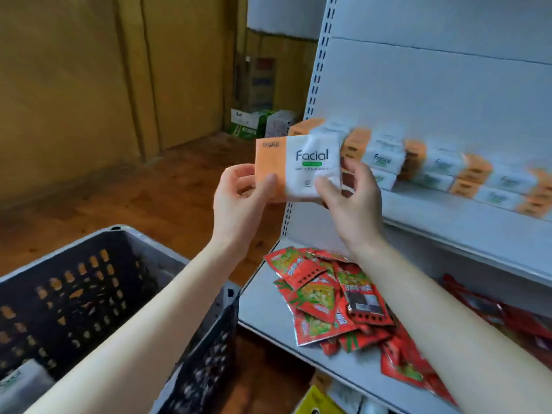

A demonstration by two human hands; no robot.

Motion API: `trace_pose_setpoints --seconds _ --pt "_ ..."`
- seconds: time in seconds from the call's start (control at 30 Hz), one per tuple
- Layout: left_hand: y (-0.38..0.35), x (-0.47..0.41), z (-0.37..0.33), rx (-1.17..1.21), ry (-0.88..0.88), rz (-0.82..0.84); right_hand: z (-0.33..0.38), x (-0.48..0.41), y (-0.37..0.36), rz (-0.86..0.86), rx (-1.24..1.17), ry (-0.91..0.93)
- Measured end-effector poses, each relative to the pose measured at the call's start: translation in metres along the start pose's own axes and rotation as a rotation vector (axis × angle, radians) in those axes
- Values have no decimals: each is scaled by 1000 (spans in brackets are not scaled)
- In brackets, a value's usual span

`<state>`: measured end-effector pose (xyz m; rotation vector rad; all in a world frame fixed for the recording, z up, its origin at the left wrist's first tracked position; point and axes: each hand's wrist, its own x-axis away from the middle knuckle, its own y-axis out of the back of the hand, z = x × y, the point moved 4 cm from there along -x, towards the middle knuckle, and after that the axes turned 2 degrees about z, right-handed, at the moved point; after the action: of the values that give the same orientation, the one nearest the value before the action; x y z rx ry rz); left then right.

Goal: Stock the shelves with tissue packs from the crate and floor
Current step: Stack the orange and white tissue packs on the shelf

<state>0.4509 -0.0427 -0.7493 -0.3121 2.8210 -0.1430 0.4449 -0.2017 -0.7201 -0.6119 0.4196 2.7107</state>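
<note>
An orange-and-white tissue pack (pixel 301 162) marked "Facial" is held up in front of the shelf's left end. My left hand (pixel 239 198) grips its orange left side. My right hand (pixel 349 195) pinches its crumpled white right corner. Several matching tissue packs (pixel 424 162) stand stacked in a row on the white shelf (pixel 448 216) behind it. The dark plastic crate (pixel 98 282) sits at lower left, with one tissue pack (pixel 18 383) showing in its near corner.
Red snack packets (pixel 331 300) lie heaped on the lower shelf under my right arm. Cardboard boxes (pixel 254 115) stand on the wooden floor by the far wall. A perforated shelf upright (pixel 316 85) runs up the left edge of the unit.
</note>
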Motion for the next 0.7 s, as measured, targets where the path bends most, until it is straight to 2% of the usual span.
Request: trace_pose_setpoints --seconds 0.07,0.13,0.33,0.43,0.6,0.7 --pt "-41 11 -12 -73 -85 132 -3 -7 42 -114 53 1" --pt "-80 20 -17 -117 -99 231 -9 -12 81 -184 98 -15" --pt "-162 33 -13 -274 -118 357 -33 -22 162 -189 243 -69" --pt "-191 31 -8 -424 -181 393 -41 -26 189 -100 372 -81" --pt "-222 15 2 -708 -248 388 -63 -38 207 209 727 -158" --pt "-232 10 3 -806 -287 333 -73 -53 209 216 827 -120"
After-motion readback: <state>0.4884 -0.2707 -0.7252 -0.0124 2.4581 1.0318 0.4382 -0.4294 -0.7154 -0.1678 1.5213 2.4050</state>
